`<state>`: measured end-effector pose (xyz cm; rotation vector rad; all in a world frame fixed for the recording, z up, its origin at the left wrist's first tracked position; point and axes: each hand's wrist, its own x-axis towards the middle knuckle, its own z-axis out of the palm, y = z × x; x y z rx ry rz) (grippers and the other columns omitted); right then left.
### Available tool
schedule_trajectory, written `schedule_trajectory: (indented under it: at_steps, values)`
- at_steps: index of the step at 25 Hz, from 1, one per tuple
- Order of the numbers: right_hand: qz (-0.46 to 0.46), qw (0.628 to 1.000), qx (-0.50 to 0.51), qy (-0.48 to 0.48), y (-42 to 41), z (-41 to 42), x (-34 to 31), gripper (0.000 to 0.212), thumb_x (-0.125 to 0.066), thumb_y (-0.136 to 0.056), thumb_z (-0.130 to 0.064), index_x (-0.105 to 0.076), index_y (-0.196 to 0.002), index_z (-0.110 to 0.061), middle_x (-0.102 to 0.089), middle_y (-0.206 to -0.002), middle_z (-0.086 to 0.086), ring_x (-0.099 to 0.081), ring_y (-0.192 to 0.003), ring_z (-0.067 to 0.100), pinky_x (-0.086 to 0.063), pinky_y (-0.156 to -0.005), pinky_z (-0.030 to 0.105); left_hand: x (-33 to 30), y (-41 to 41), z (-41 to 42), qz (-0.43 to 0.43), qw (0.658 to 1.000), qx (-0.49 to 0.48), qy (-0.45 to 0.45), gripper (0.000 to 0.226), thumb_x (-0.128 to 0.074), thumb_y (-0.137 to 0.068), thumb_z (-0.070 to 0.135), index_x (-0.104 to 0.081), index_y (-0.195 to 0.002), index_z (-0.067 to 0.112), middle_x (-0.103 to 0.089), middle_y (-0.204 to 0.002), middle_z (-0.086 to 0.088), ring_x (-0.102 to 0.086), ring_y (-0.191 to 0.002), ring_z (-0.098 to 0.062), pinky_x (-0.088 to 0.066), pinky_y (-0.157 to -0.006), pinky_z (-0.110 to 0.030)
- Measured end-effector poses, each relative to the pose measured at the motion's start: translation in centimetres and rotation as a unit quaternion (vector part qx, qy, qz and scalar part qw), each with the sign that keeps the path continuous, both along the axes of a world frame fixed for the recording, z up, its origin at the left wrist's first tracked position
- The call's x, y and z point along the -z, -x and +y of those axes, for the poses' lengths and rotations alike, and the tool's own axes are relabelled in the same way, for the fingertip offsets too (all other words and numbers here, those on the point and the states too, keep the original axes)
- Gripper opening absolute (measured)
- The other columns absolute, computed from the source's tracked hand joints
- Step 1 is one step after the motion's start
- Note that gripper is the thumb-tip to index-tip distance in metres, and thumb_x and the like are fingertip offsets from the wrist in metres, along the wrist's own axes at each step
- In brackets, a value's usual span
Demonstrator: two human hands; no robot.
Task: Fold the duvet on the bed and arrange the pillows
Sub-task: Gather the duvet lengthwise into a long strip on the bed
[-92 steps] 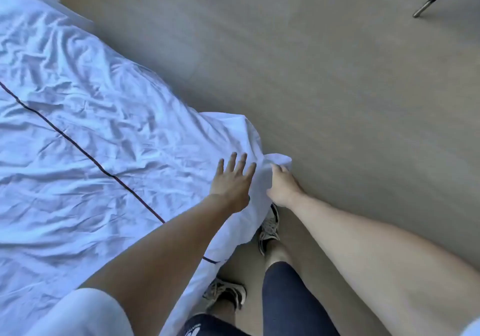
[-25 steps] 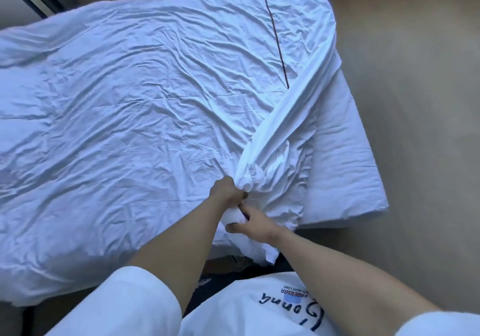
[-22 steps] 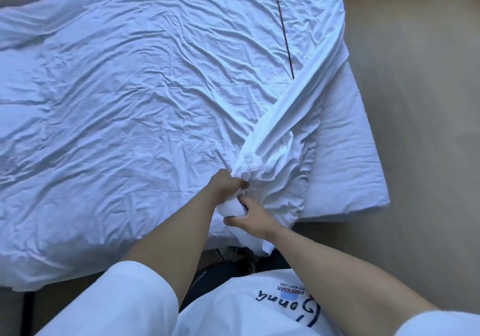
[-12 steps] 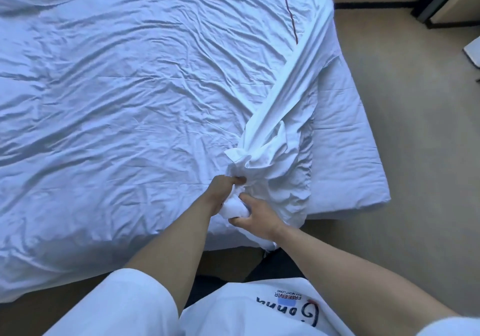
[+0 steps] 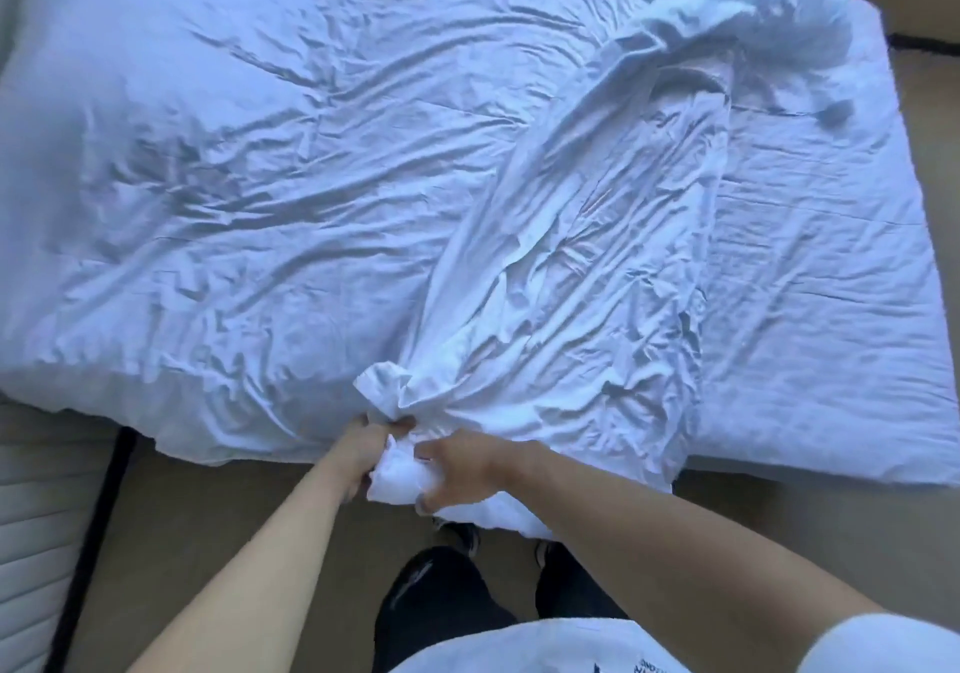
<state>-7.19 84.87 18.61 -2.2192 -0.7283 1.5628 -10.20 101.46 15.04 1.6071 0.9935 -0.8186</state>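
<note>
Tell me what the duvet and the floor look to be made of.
Duvet: thin white woven cloth, probably cotton, matte; it creases sharply and bunches where both hands grip it. Floor: smooth tan hard surface, maybe vinyl or laminate; no pile shows.

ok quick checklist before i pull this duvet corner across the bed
1. Left hand grips the bunched duvet corner: ok.
2. Right hand grips the same bunch: ok.
3. Duvet lying flat: not ok, it is wrinkled, with a twisted ridge running toward the far right corner.
4. Mattress uncovered on the right side: ok.
5. Floor around the feet free of cloth: not ok, a fold hangs by the shoes.
6. Pillows in place: cannot tell, none in view.
</note>
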Motion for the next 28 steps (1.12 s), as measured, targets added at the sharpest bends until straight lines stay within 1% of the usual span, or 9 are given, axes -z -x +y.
schedule_trajectory:
  at_steps: [2, 6, 11, 13, 16, 18, 20, 24, 28]
  values:
    - [0.025, 0.998, 0.002, 0.055, 2.3, -1.3, 3.3, 0.048, -0.063, -0.095, -0.041, -0.059, -0.133, -0.013, -0.061, -0.132, 0.009, -0.056, -0.122, 0.031, -0.041, -0.086, 0.035, 4.3, 1.9, 0.1, 0.069, 0.995, 0.068, -0.027, 0.026, -0.071, -0.088, 0.018, -0.068, -0.109, 0.003, -0.072, -0.106, -0.014, -0.071, -0.095, -0.028, -0.053, -0.075, -0.032]
    - [0.054, 0.980, 0.129, 0.139, 5.0, -8.7, 7.0, 0.030, -0.054, -0.100, -0.034, -0.066, -0.108, -0.007, -0.066, -0.110, 0.014, -0.061, -0.100, 0.031, -0.043, -0.076, 0.034, 8.0, 4.0, -1.5, 0.161, 0.928, 0.317, -0.111, 0.060, -0.064, -0.086, 0.037, -0.058, -0.140, 0.013, -0.059, -0.142, -0.011, -0.058, -0.127, -0.031, -0.047, -0.094, -0.031]
    - [0.019, 0.962, 0.213, 0.172, 4.7, -16.0, 8.3, 0.026, -0.053, -0.100, -0.030, -0.066, -0.105, -0.008, -0.065, -0.106, 0.007, -0.059, -0.096, 0.026, -0.046, -0.079, 0.033, 8.3, 2.2, -5.0, 0.115, 0.931, 0.310, -0.156, 0.054, -0.055, -0.091, 0.034, -0.053, -0.136, 0.004, -0.060, -0.134, -0.017, -0.058, -0.118, -0.036, -0.043, -0.077, -0.033]
    - [-0.011, 0.949, 0.274, 0.155, 3.7, -17.3, 9.1, 0.022, -0.055, -0.096, -0.029, -0.062, -0.108, -0.013, -0.060, -0.113, 0.004, -0.058, -0.099, 0.024, -0.048, -0.083, 0.035, 9.4, 1.1, -6.0, 0.106, 0.936, 0.287, -0.174, 0.075, -0.055, -0.083, 0.051, -0.043, -0.142, 0.006, -0.054, -0.136, -0.018, -0.055, -0.121, -0.038, -0.050, -0.089, -0.040]
    - [-0.034, 0.913, 0.378, 0.149, 2.4, -19.7, 12.2, 0.027, -0.057, -0.095, -0.029, -0.055, -0.117, -0.014, -0.044, -0.115, 0.002, -0.056, -0.104, 0.026, -0.046, -0.083, 0.033, 12.1, -1.9, -7.9, 0.081, 0.936, 0.254, -0.230, 0.109, -0.067, -0.081, 0.067, -0.017, -0.157, 0.007, -0.026, -0.157, -0.020, -0.030, -0.144, -0.040, -0.036, -0.114, -0.052]
    - [-0.022, 0.883, 0.437, 0.172, 2.4, -21.4, 15.6, 0.017, -0.060, -0.094, -0.029, -0.054, -0.090, -0.013, -0.047, -0.093, 0.003, -0.053, -0.082, 0.020, -0.040, -0.066, 0.030, 14.6, -3.9, -8.4, 0.094, 0.935, 0.232, -0.253, 0.134, -0.074, -0.073, 0.074, 0.001, -0.161, 0.006, -0.008, -0.165, -0.019, -0.010, -0.152, -0.038, -0.022, -0.121, -0.052]
    - [0.034, 0.857, 0.480, 0.187, 3.4, -21.9, 19.5, 0.038, -0.061, -0.095, -0.034, -0.045, -0.067, -0.015, -0.047, -0.070, 0.004, -0.048, -0.061, 0.018, -0.037, -0.056, 0.029, 17.5, -4.8, -8.3, 0.107, 0.940, 0.206, -0.251, 0.145, -0.079, -0.065, 0.076, 0.005, -0.161, 0.006, -0.001, -0.168, -0.016, -0.002, -0.155, -0.037, -0.017, -0.123, -0.056]
    - [0.190, 0.759, 0.606, 0.145, 7.3, -18.4, 23.9, 0.048, -0.062, -0.090, -0.060, -0.056, -0.102, -0.013, -0.063, -0.084, 0.007, -0.065, -0.077, 0.024, -0.059, -0.077, 0.041, 20.3, -3.6, -7.8, -0.024, 0.945, 0.164, -0.282, 0.087, -0.083, -0.070, 0.055, -0.050, -0.138, 0.011, -0.056, -0.139, -0.012, -0.051, -0.131, -0.038, -0.047, -0.105, -0.053]
    - [0.310, 0.596, 0.738, 0.064, 8.4, -13.0, 23.8, 0.089, -0.063, -0.081, -0.076, -0.045, -0.143, -0.015, -0.058, -0.136, 0.014, -0.061, -0.119, 0.035, -0.056, -0.096, 0.049, 15.8, -3.2, -7.0, -0.089, 0.995, -0.021, -0.038, 0.030, -0.085, -0.077, 0.013, -0.074, -0.103, 0.023, -0.080, -0.099, 0.003, -0.076, -0.094, -0.021, -0.061, -0.089, -0.043]
